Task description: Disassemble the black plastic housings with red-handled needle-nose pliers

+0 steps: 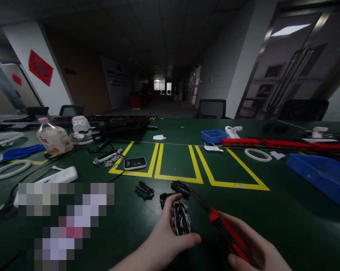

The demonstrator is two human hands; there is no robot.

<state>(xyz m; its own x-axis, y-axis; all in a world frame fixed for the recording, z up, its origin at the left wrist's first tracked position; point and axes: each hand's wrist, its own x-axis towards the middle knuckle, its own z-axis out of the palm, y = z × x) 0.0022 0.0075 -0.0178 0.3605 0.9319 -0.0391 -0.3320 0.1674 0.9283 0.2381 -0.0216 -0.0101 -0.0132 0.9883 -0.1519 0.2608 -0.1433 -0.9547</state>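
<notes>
My left hand (pixel 166 231) is closed around a black plastic part (pixel 182 217) with a pale rim and shiny metal bits inside. The fingers curl behind it and the thumb lies along its near end. In my right hand (pixel 251 241) is a pair of red-and-black-handled long-nose pliers (pixel 228 229). Their thin dark jaws point up and left, apart from the held part. The jaw tips overlap the edge of a similar black part (pixel 180 187) on the table; whether they touch it I cannot tell. Another black piece (pixel 164 199) lies partly hidden behind my left hand, and one more black part (pixel 144 190) sits farther left.
The green table (pixel 116 218) carries yellow tape outlines (pixel 178 178). A small black-faced device (pixel 135 163) sits in the left outline. Blue bins (pixel 322 177) stand at right. Left are a bottle (pixel 54 137), a white power strip (pixel 59 175) and cables. A pixelated patch hides the lower left.
</notes>
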